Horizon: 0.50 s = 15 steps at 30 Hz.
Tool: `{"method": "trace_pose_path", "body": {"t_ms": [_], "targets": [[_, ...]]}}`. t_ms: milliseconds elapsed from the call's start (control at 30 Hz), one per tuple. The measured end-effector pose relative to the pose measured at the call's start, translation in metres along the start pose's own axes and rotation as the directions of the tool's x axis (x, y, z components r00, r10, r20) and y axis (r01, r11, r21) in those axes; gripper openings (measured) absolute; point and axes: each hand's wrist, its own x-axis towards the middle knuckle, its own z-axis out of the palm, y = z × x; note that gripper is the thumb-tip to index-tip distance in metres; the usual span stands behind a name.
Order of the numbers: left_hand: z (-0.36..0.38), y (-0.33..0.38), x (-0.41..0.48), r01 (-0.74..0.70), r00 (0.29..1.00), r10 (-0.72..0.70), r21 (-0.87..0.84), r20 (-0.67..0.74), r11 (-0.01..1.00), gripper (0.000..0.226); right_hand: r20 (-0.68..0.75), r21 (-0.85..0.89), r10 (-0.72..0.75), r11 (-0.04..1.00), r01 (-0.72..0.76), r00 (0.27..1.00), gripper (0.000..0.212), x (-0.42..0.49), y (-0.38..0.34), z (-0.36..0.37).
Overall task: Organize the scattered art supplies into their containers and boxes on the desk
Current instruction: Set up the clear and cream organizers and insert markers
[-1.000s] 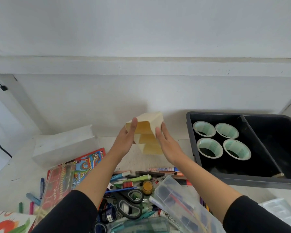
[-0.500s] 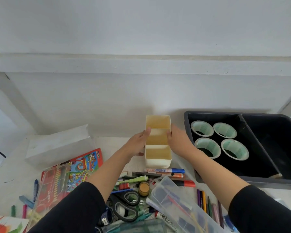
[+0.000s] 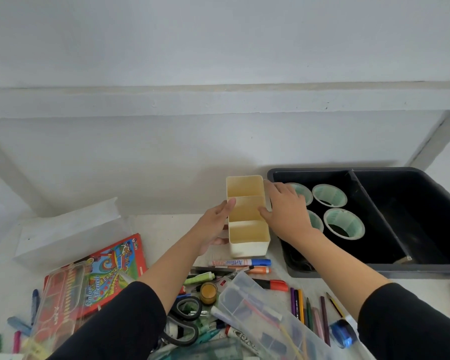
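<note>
A cream organizer (image 3: pixel 247 231) with three open compartments is stood upright toward the far edge of the desk (image 3: pixel 166 229), close to the wall, its long side running front to back. Its left wall is pressed by the left hand (image 3: pixel 213 228), whose fingers are laid nearly straight against it, one fingertip at the rim. Its right wall is pinched, it seems, by the right hand (image 3: pixel 287 213), the thumb being hooked over the rim of the middle compartment and the fingers spread along the outside. Just beside it on the right a black tray (image 3: pixel 374 271) is set, in whose left section rolls of tape (image 3: pixel 344 224) are laid flat. Toward the near edge a blue-capped marker (image 3: pixel 240 262), scissors (image 3: pixel 185 318), a clear plastic case (image 3: pixel 257 313), loose coloured pencils (image 3: pixel 309 313) and a red pencil box (image 3: pixel 109 271) are scattered.
</note>
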Motion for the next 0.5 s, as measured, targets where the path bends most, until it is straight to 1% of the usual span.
{"method": "trace_pose_path", "body": {"t_ms": [67, 100, 133, 267, 333, 367, 433, 500], "targets": [[0.007, -0.001, 0.000, -0.005, 1.000, 0.005, 0.000, -0.001, 1.000, 0.069, 0.049, 0.184, 0.034, 0.982, -0.043, 0.998, 0.067, -0.005, 0.007, -0.001], [0.010, -0.001, 0.000, -0.008, 1.000, 0.008, 0.002, -0.008, 1.000, 0.068, 0.060, 0.247, 0.037, 0.968, -0.051, 0.998, 0.068, -0.008, 0.009, -0.002], [0.011, -0.001, 0.001, -0.012, 1.000, 0.012, 0.006, -0.018, 1.000, 0.067, 0.062, 0.276, 0.034, 0.960, -0.050, 0.998, 0.069, -0.009, 0.010, -0.003], [0.012, -0.002, 0.001, -0.019, 0.999, 0.020, 0.026, -0.050, 0.999, 0.064, 0.049, 0.283, 0.027, 0.958, -0.040, 0.998, 0.066, -0.011, 0.009, -0.005], [0.009, -0.001, -0.002, -0.040, 0.998, 0.043, 0.057, -0.052, 0.998, 0.064, 0.021, 0.205, 0.049, 0.977, -0.052, 0.999, 0.065, -0.012, 0.006, -0.004], [0.006, -0.001, -0.004, -0.056, 0.997, 0.061, 0.085, -0.052, 0.995, 0.063, -0.017, 0.160, 0.052, 0.986, -0.049, 0.999, 0.064, -0.013, 0.002, -0.004], [-0.006, 0.001, -0.014, -0.090, 0.992, 0.103, 0.159, -0.076, 0.983, 0.055, -0.105, 0.143, 0.003, 0.990, 0.012, 0.994, 0.057, -0.015, -0.014, -0.005], [-0.023, 0.004, -0.031, -0.138, 0.974, 0.174, 0.230, -0.142, 0.963, 0.041, -0.132, 0.217, -0.083, 0.970, 0.110, 0.988, 0.048, -0.017, -0.040, -0.009]]}}
